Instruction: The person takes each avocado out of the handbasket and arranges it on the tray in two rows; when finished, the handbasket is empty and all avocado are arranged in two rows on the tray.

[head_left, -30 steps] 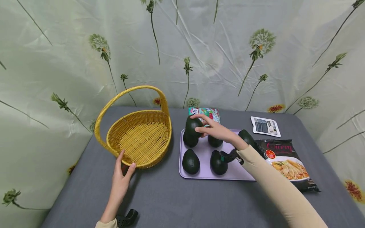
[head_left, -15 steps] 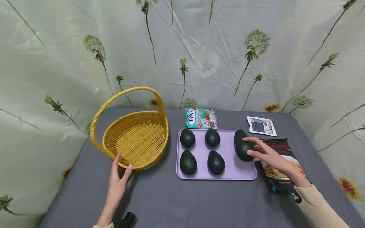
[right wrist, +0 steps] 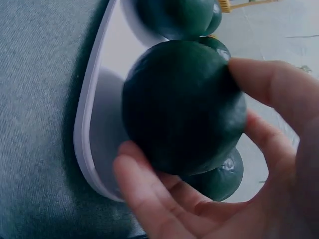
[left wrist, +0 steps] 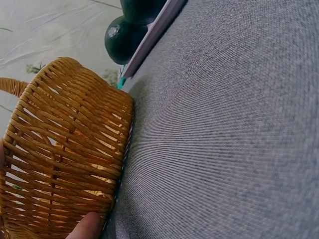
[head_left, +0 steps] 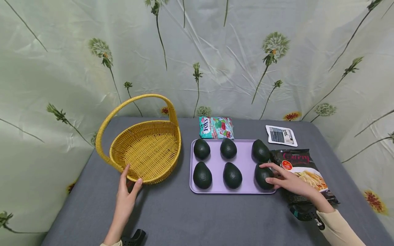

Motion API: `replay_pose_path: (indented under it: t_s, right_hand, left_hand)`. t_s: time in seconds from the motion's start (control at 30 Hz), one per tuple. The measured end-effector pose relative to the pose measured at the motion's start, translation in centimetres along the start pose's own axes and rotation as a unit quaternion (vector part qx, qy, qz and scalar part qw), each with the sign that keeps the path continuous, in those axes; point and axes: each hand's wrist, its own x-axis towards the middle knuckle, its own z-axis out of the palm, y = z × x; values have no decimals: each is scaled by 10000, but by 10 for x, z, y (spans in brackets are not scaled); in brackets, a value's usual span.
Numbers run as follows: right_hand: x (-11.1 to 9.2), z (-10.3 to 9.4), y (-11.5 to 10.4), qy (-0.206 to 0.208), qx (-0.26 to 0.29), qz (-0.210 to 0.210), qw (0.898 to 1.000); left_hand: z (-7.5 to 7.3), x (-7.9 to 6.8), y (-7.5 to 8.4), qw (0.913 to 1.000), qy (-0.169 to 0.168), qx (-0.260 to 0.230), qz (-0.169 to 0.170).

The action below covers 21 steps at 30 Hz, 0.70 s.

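My right hand (head_left: 290,181) grips a dark green avocado (head_left: 261,177) at the front right corner of a lilac tray (head_left: 247,167). In the right wrist view, thumb and fingers spread around the sides of this avocado (right wrist: 182,107). Several other avocados lie on the tray in two rows, among them one (head_left: 260,151) just behind the held one. My left hand (head_left: 125,198) holds the near rim of a yellow wicker basket (head_left: 150,150) with a tall handle. The basket's inside shows bare weave. In the left wrist view, a fingertip (left wrist: 88,226) presses its woven outer wall.
Behind the tray lies a Fox's candy bag (head_left: 216,127). A black curry noodle packet (head_left: 303,171) lies right of the tray, partly under my right hand, with a small white pouch (head_left: 281,135) farther back. A flower-printed curtain (head_left: 231,68) hangs behind the grey table (head_left: 215,218).
My right hand moves from the tray's back left to its front right with the avocado, lowering it into the corner. My left hand stays at the basket rim.
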Motion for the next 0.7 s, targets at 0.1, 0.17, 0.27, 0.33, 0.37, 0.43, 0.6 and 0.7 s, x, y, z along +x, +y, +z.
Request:
replay_pose_path:
  t_s: [0.1,0.17,0.27,0.33,0.37,0.43,0.6,0.7]
  right_hand:
    - [0,0,1,-68,-157,59,9998]
    - [0,0,1,-21,-325,52,9995]
    - [-1,0,0,103,-575,14,9983]
    - [-1,-1,-1,125,-702,1,9975]
    - [-1,-1,-1,115,-734,9,9972]
    - [0,-2,-3,100,-799,20,9967]
    - [-1,-4,-8,206,-1040,121,9943]
    - [-1,-6,-11,292,-1140,192,9929]
  left_hand:
    - [0,1,0,10000,-11,-50,11]
    - [-1,1,-1,10000,-11,-54,32]
    - [-1,1,0,10000,-11,-23,40]
    - [-2,1,1,10000,-14,9,43]
    - [-2,1,1,10000,-13,37,39]
    - [-2,2,0,10000,-24,68,15]
    - [-4,3,-1,9999,-80,145,18]
    - [-6,3,1,9995,-107,286,10]
